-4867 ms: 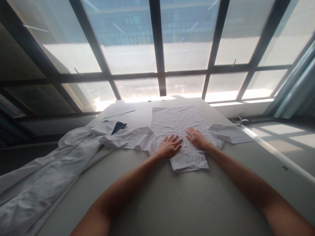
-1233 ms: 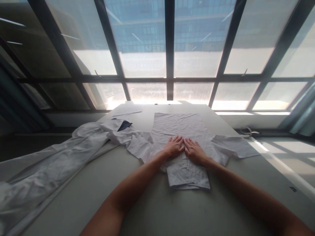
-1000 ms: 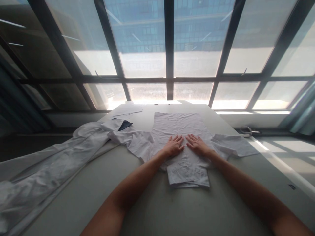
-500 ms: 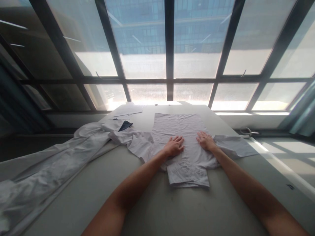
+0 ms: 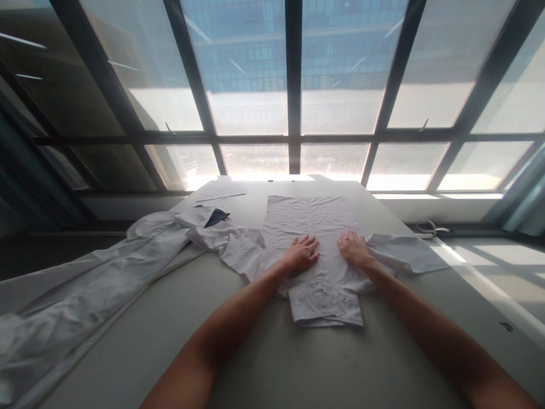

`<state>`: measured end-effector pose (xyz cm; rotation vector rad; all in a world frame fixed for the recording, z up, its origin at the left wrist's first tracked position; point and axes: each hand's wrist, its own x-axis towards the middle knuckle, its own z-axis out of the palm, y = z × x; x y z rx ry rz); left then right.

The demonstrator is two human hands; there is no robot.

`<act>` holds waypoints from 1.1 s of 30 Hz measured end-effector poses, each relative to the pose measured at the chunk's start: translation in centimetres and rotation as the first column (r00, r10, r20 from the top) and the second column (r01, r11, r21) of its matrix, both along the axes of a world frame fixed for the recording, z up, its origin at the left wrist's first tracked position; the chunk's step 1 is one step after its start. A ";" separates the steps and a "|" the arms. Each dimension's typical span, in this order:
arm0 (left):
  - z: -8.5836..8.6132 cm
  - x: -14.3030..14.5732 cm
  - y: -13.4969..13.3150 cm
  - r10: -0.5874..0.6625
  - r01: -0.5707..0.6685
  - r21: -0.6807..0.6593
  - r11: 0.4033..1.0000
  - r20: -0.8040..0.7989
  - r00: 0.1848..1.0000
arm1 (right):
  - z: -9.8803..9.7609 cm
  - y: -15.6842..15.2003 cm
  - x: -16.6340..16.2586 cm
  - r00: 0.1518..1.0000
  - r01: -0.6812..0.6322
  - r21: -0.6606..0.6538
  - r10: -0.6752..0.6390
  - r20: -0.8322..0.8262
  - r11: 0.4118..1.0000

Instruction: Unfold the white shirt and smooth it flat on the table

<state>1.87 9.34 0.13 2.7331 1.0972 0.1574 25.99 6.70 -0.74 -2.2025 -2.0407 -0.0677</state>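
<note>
A pale grey-white shirt [image 5: 304,218] lies spread on the table, lightly wrinkled, with a sleeve out to each side and a narrower folded part [image 5: 326,309] toward me. My left hand [image 5: 301,254] rests flat on its middle, fingers spread and palm down. Near the shirt's right side, beside the right sleeve [image 5: 404,253], is my right hand [image 5: 354,248]. Its fingers are bent and drawn together on the cloth, and the fingertips are partly hidden.
A long heap of similar pale cloth [image 5: 97,284] runs down the left of the table [image 5: 289,369], with a dark blue piece [image 5: 217,217] at its far end. Flat white sheets [image 5: 221,190] lie farther back. A coiled cable [image 5: 430,228] sits beyond the right edge, below large windows.
My right hand has shifted slightly left, and its fingers have gone from spread flat to bent on the cloth. My left hand stays in the same place.
</note>
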 end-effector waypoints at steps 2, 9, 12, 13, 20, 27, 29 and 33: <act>-0.1 0.0 0.0 -0.003 0.003 0.010 1.000 0.005 1.000 | 0.5 -0.5 -2.0 0.993 -0.106 -0.007 0.106 -0.044 0.994; -0.2 0.2 -0.1 0.006 -0.006 0.015 1.000 0.032 0.999 | 0.1 -1.7 -5.9 0.930 -0.332 -0.010 0.325 -0.173 0.943; -0.1 0.2 -0.1 0.002 -0.002 0.017 1.000 0.004 1.000 | -0.2 -1.4 -5.0 0.956 -0.266 -0.041 0.259 -0.136 0.963; -0.1 0.2 -0.1 -0.002 0.002 0.020 1.000 -0.006 1.000 | -0.2 -1.2 -4.5 0.966 -0.236 -0.047 0.229 -0.123 0.971; -0.1 0.1 0.1 -0.004 0.005 0.030 1.000 -0.015 1.000 | -1.0 0.6 -1.3 0.995 0.040 -0.027 -0.042 -0.095 0.999; -0.3 -0.2 0.1 -0.012 0.013 0.027 1.000 -0.023 1.000 | -1.6 0.9 -0.3 0.993 0.085 -0.002 -0.085 -0.086 0.996; -0.2 -0.1 0.0 -0.025 0.026 0.020 0.999 -0.028 0.999 | -1.6 0.9 -0.4 0.993 0.081 0.000 -0.081 -0.084 0.997; -0.1 -0.2 0.2 -0.002 0.002 -0.008 1.000 -0.020 1.000 | -1.6 0.9 -0.4 0.993 0.074 0.001 -0.074 -0.090 0.997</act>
